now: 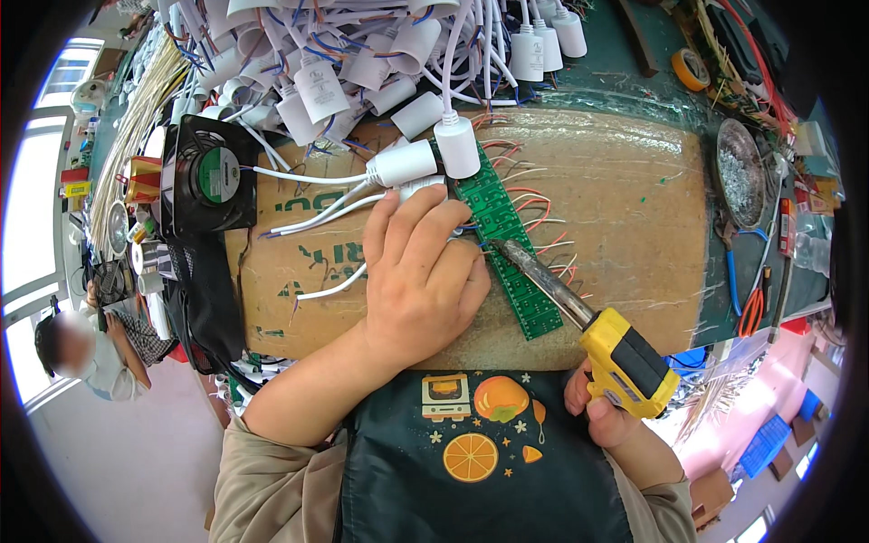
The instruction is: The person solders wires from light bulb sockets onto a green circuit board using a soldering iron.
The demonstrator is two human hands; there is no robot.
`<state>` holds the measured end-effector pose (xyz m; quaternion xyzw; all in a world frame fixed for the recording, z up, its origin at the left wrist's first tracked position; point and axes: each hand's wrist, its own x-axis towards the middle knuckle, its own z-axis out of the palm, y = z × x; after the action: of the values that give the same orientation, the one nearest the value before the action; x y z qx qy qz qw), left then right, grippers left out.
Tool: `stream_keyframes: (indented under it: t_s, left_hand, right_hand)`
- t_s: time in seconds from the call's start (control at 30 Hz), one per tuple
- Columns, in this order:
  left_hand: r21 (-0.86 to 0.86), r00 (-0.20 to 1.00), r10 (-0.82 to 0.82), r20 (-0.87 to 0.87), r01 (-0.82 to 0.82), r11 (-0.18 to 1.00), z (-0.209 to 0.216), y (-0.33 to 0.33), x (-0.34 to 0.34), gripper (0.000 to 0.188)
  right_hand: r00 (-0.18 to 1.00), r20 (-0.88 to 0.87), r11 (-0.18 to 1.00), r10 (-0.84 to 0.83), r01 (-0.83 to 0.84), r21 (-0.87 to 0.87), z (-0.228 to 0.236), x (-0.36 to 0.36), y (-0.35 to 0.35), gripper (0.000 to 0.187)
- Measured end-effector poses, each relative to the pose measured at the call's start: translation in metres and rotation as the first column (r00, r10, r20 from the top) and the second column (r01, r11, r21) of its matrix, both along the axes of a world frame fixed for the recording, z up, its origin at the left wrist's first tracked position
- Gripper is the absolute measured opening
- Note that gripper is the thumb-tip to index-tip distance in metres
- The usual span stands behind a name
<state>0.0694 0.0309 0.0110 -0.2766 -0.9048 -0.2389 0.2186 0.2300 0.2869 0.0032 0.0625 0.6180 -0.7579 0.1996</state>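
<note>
Left hand (pixel 424 271) curls at 9 o'clock of green PCB (pixel 495 208); can't tell if pinching. Right hand (pixel 608 418) grips yellow-black soldering iron (pixel 599 338). Best: steady board, brief tip contact.

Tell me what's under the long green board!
The green board lies over brown cardboard, which shows beside it. Whatever is directly beneath the board is covered, so I can't see it.

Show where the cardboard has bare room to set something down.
Widest: cardboard right of the green circuit board and its loose wires, beyond the soldering iron. Smaller: the patch between the left forearm and black cloth. Crowded: the far left, heaped with white sockets, and around the left hand, among white cables.
</note>
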Motion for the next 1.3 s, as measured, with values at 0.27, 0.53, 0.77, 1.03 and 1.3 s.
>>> stream_keyframes:
  t_s: [0.27, 0.53, 0.77, 1.03, 1.3]
  left_hand:
    - [-0.002, 1.000, -0.008, 0.010, 0.008, 1.000, 0.000, 0.000, 0.000, 0.022]
    - [-0.009, 1.000, -0.012, 0.011, 0.012, 1.000, 0.000, 0.000, -0.001, 0.022]
    - [-0.011, 1.000, -0.014, 0.012, 0.014, 1.000, 0.000, 0.001, 0.000, 0.022]
    - [-0.021, 1.000, -0.009, 0.019, 0.009, 1.000, 0.001, 0.001, 0.001, 0.022]
    - [-0.014, 0.999, -0.020, 0.028, 0.020, 1.000, 0.000, -0.001, 0.000, 0.023]
  right_hand:
    - [0.998, 0.030, 0.998, 0.048, -0.047, -0.034, -0.009, 0.007, 0.005, 0.060]
    - [0.980, 0.109, 0.961, -0.166, 0.186, -0.205, 0.012, -0.003, -0.011, 0.079]
    - [0.979, 0.103, 0.955, -0.177, 0.197, -0.223, 0.013, -0.006, -0.010, 0.088]
    - [0.981, 0.105, 0.948, -0.160, 0.183, -0.262, 0.014, -0.005, -0.009, 0.068]
    - [0.985, 0.065, 0.945, -0.159, 0.171, -0.279, 0.014, -0.009, -0.010, 0.048]
